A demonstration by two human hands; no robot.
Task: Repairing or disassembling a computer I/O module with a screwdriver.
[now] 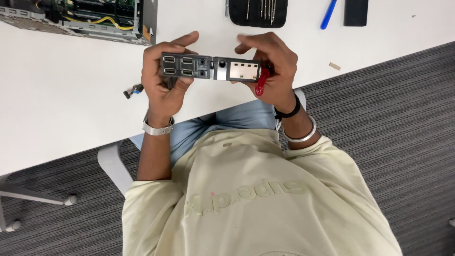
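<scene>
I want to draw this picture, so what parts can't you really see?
- Head view: the back of the port panel faces away, and the left hand and right hand cover its ends.
- The red-handled tool is mostly hidden by the right hand.
- The open computer case and the tool pouch are cut off by the top edge.
- The small cable connector is too small to make out.
</scene>
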